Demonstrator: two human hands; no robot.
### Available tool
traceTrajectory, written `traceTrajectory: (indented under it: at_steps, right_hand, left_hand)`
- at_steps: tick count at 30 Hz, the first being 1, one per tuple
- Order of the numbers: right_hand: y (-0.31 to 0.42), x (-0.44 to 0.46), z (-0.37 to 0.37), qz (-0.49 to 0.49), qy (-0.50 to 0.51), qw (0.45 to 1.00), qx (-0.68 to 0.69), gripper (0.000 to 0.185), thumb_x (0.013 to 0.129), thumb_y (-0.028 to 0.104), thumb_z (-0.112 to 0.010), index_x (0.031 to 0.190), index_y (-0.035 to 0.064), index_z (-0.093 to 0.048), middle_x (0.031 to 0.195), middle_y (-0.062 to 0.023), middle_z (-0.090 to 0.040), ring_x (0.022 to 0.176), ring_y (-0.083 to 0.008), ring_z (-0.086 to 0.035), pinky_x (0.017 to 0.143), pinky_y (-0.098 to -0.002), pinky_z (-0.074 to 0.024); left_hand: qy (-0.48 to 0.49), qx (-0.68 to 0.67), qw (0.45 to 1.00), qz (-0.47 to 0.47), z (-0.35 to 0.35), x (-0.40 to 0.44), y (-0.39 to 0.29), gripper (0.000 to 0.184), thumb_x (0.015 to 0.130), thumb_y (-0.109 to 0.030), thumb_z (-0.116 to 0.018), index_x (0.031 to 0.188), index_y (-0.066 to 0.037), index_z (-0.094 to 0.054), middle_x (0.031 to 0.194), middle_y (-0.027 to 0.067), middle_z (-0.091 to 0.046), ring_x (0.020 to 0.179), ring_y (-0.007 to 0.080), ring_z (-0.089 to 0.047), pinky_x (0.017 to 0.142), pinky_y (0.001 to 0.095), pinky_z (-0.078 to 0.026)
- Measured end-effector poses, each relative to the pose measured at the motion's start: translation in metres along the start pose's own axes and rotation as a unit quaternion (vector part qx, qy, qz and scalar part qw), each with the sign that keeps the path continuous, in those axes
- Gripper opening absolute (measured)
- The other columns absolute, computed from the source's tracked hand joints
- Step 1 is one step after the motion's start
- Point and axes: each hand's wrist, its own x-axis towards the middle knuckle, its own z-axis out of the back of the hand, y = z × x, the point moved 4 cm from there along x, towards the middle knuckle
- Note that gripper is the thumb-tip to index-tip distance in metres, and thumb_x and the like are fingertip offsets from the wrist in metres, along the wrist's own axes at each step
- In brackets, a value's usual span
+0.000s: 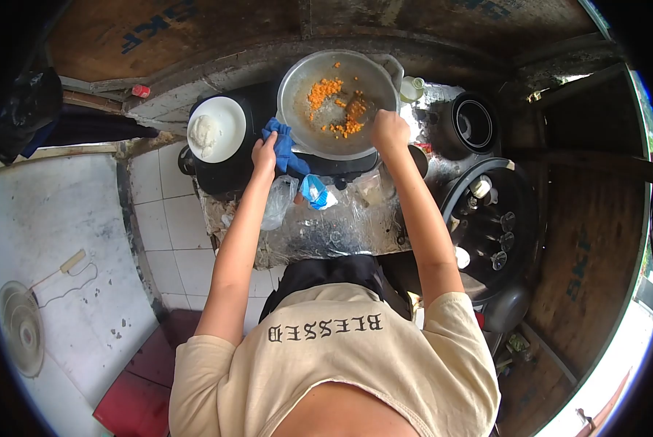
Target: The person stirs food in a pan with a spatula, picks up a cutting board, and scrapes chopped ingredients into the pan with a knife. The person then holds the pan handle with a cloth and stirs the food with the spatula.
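Observation:
A wide metal pan (305, 135) rests on a black stove (224, 175), with chopped orange pieces (325, 90) scattered over its bottom. At the pan's left edge, my left hand (265, 153) is closed round a folded blue cloth (286, 149) that lies against the rim. My right hand (390, 131) is a fist over the pan's right edge; what it holds, if anything, is hidden beneath the fingers. Left of the pan is a white plate (228, 120) bearing a white mound (205, 133).
Below the pan lie a clear plastic bag (278, 204) and a blue-and-white packet (315, 191) on the foil-covered counter (319, 237). A dark pot (474, 124) stands at the right, above a large black basin (527, 218) holding glasses. A jar (412, 89) is beside the pan's handle.

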Motion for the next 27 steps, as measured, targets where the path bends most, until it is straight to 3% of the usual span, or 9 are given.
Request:
traceTrajectory:
  at_steps: [2,5,9,13,15,18,22,25,27]
  right_hand:
    - [0.003,0.019,-0.017,0.034,-0.009,0.999,0.007,0.020,0.072,0.010,-0.057,0.089,0.0037,-0.065,0.091,-0.0189,-0.063,0.089,-0.0305,-0.061,0.074,-0.0372,-0.0498]
    - [-0.006,0.013,-0.022,0.032,0.106,0.990,0.083,0.015,0.071,0.008,-0.056,0.081,0.0027,-0.066,0.083,-0.0172,-0.064,0.081,-0.0313,-0.063,0.069,-0.0376,-0.0509]
    - [-0.019,-0.039,0.033,-0.014,-0.032,0.999,-0.005,0.014,0.072,0.010,-0.056,0.079,0.0044,-0.067,0.078,-0.0160,-0.064,0.079,-0.0311,-0.063,0.068,-0.0387,-0.0507]
    - [-0.015,-0.045,0.032,-0.036,-0.054,0.996,-0.055,0.014,0.073,0.014,-0.057,0.079,0.0062,-0.067,0.079,-0.0159,-0.064,0.077,-0.0310,-0.063,0.067,-0.0378,-0.0507]
    - [-0.013,-0.019,-0.001,-0.016,-0.033,0.999,-0.013,0.016,0.072,0.013,-0.055,0.080,0.0061,-0.067,0.080,-0.0159,-0.064,0.076,-0.0312,-0.063,0.067,-0.0380,-0.0505]
    - [-0.016,-0.007,-0.009,0.039,-0.136,0.986,0.089,0.017,0.072,0.011,-0.054,0.081,0.0055,-0.067,0.081,-0.0166,-0.064,0.077,-0.0314,-0.063,0.068,-0.0384,-0.0502]
    - [-0.024,-0.034,0.023,-0.013,0.027,0.999,0.014,0.020,0.071,0.009,-0.054,0.087,0.0036,-0.065,0.086,-0.0182,-0.063,0.084,-0.0317,-0.061,0.071,-0.0383,-0.0498]
    - [-0.013,-0.044,-0.001,0.009,0.083,0.996,0.020,0.020,0.071,0.009,-0.054,0.087,0.0025,-0.064,0.088,-0.0196,-0.063,0.087,-0.0314,-0.061,0.074,-0.0383,-0.0492]
    - [0.001,-0.029,-0.031,0.010,0.093,0.991,0.094,0.025,0.069,0.011,-0.058,0.092,0.0047,-0.064,0.091,-0.0194,-0.062,0.089,-0.0325,-0.060,0.078,-0.0385,-0.0480]
  left_hand:
    - [0.003,0.005,1.000,0.009,0.002,0.006,0.007,0.028,0.081,-0.026,-0.061,0.088,0.000,-0.056,0.083,0.0073,-0.059,0.072,0.0131,-0.057,0.065,0.0259,-0.045]
    - [0.005,0.004,1.000,0.011,0.004,0.011,0.013,0.027,0.081,-0.026,-0.061,0.089,0.000,-0.056,0.085,0.0068,-0.059,0.073,0.0129,-0.058,0.066,0.0259,-0.046]
    - [0.006,-0.002,1.000,0.006,0.005,0.012,0.019,0.027,0.081,-0.026,-0.061,0.089,-0.001,-0.056,0.085,0.0066,-0.059,0.073,0.0129,-0.058,0.066,0.0261,-0.046]
    - [-0.001,0.012,1.000,-0.001,0.003,0.008,0.018,0.028,0.081,-0.026,-0.061,0.090,0.000,-0.055,0.084,0.0069,-0.059,0.073,0.0135,-0.057,0.065,0.0263,-0.046]
    - [-0.002,0.002,1.000,0.010,0.003,0.011,0.021,0.029,0.081,-0.027,-0.061,0.090,0.000,-0.055,0.083,0.0071,-0.058,0.072,0.0138,-0.057,0.064,0.0266,-0.046]
    - [0.005,0.030,1.000,0.000,0.004,0.015,0.021,0.029,0.081,-0.028,-0.061,0.089,0.000,-0.054,0.083,0.0070,-0.058,0.070,0.0136,-0.057,0.062,0.0274,-0.046]
    - [0.001,0.051,0.999,0.011,0.010,0.018,0.027,0.029,0.081,-0.027,-0.061,0.089,0.000,-0.054,0.083,0.0070,-0.058,0.070,0.0133,-0.057,0.062,0.0270,-0.046]
    - [0.010,0.034,0.999,0.001,0.009,0.023,0.033,0.031,0.081,-0.028,-0.061,0.090,0.001,-0.054,0.084,0.0073,-0.058,0.071,0.0137,-0.057,0.063,0.0269,-0.046]
    - [0.011,0.025,1.000,0.009,0.008,0.020,0.032,0.031,0.081,-0.029,-0.061,0.090,0.001,-0.054,0.084,0.0073,-0.058,0.072,0.0137,-0.057,0.063,0.0267,-0.046]
